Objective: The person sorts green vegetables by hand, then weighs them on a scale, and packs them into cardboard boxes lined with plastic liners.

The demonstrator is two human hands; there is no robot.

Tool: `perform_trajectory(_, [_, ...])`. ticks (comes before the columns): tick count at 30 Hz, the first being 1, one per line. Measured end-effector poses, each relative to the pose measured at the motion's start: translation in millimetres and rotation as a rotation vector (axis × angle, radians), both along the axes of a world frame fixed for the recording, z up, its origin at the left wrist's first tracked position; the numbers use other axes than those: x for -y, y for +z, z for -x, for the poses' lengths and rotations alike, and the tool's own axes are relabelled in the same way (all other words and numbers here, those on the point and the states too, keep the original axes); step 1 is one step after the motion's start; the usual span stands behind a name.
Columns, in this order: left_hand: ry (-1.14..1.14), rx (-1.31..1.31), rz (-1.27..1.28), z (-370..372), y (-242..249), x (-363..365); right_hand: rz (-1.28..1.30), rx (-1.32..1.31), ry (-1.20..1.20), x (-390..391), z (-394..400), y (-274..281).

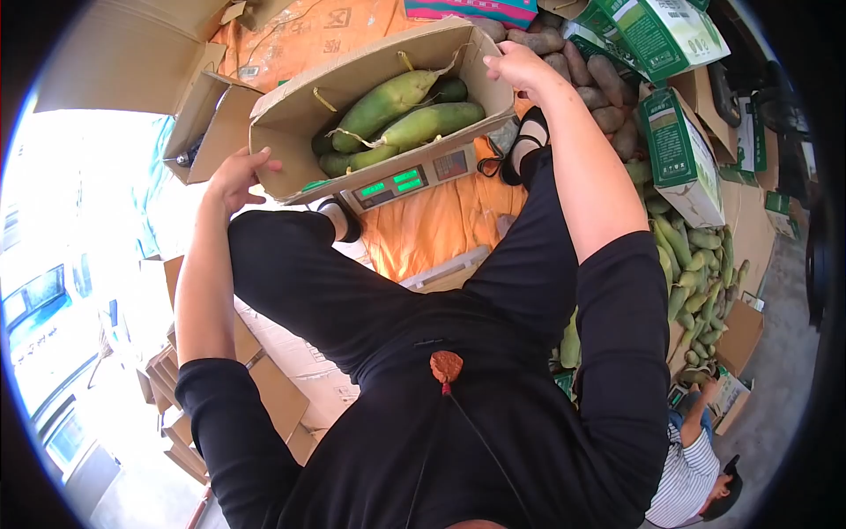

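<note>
A hand could be passed in from above; both ends of the box are taken up.
Over the long, open-topped brown cardboard box point(361, 72), room is left down to the plump green radishes point(383, 106). Its left end is occupied by the left hand point(233, 179), its far right corner by the right hand point(524, 70). Under the near wall, the way is barred by a scale with green-lit displays point(410, 183). Nearer, a gap above the orange sheet point(414, 234) is flanked by black-trousered legs point(291, 256).
</note>
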State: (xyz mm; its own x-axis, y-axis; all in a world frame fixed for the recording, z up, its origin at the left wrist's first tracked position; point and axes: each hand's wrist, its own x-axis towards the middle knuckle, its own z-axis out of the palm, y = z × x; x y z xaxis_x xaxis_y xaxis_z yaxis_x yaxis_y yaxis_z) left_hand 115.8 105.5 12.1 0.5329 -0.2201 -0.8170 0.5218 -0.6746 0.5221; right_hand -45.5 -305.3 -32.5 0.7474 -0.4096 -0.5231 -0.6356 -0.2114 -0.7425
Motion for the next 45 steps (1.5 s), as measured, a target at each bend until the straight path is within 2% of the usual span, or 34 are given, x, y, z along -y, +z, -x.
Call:
perform_trajectory(11, [0.046, -0.035, -0.022, -4, -2, 1, -0.022, 0.031, -0.076, -2, -3, -5])
perform_trajectory(16, [0.039, -0.046, -0.013, -8, -11, -6, 0.083, 0.037, -0.069, 3, -8, -10])
perform_trajectory(17, [0.042, -0.052, 0.003, -9, -12, -6, 0.051, 0.002, -0.038, 10, -15, -28])
perform_trajectory(18, [0.028, -0.060, 0.012, -11, -15, -9, 0.162, 0.035, -0.008, 11, -16, -33])
perform_trajectory(21, [0.032, -0.043, 0.003, -8, -14, -7, 0.262, 0.014, 0.026, 8, -16, -25])
perform_trajectory(26, [0.043, -0.027, -0.020, -13, -21, -11, 0.259, 0.019, -0.055, 11, -24, -48])
perform_trajectory(31, [0.043, 0.017, -0.048, -12, -22, -10, 0.257, 0.030, -0.102, 1, -18, -27])
perform_trajectory(33, [0.006, 0.024, -0.048, -12, -23, -11, 0.244, -0.076, -0.072, -1, -17, -19])
perform_trajectory(35, [0.007, 0.028, -0.050, -12, -23, -10, 0.324, -0.072, -0.063, -5, -14, -10])
perform_trajectory(42, [0.007, 0.037, -0.039, -16, -29, -15, 0.267, -0.115, -0.092, -11, -8, 11])
perform_trajectory(45, [-0.002, 0.050, -0.044, -13, -25, -12, 0.290, -0.151, -0.062, -8, -11, 6])
